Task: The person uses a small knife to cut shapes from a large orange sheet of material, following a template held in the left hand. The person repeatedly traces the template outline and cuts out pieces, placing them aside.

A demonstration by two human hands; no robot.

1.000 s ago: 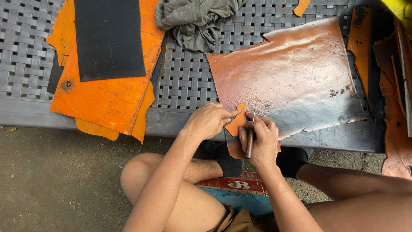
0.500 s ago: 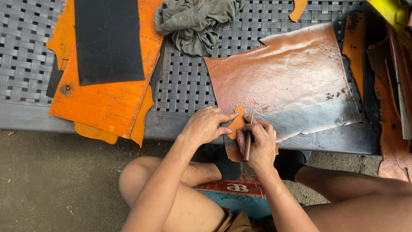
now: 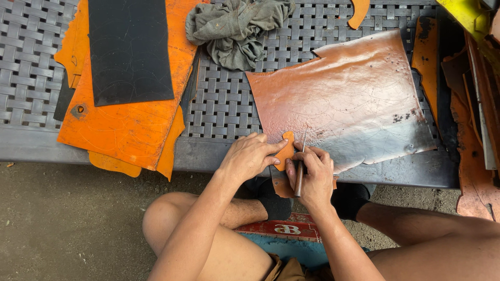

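Observation:
A large brown-orange leather sheet [image 3: 346,96] lies on a grey woven bench [image 3: 229,104]. My left hand [image 3: 246,157] presses a small orange pattern piece [image 3: 285,148] flat onto the sheet's near edge. My right hand [image 3: 311,176] grips a thin tool with a dark handle [image 3: 299,174], its metal tip touching the leather beside the pattern piece.
An orange leather sheet [image 3: 130,125] with a black sheet [image 3: 129,49] on top lies at the left. A crumpled grey-green cloth [image 3: 234,28] sits at the back. More orange scraps [image 3: 471,135] are piled at the right. My bare legs and concrete floor [image 3: 67,224] are below.
The view has shifted slightly. Both hands stay at the sheet's near edge, holding the pattern piece and the tool.

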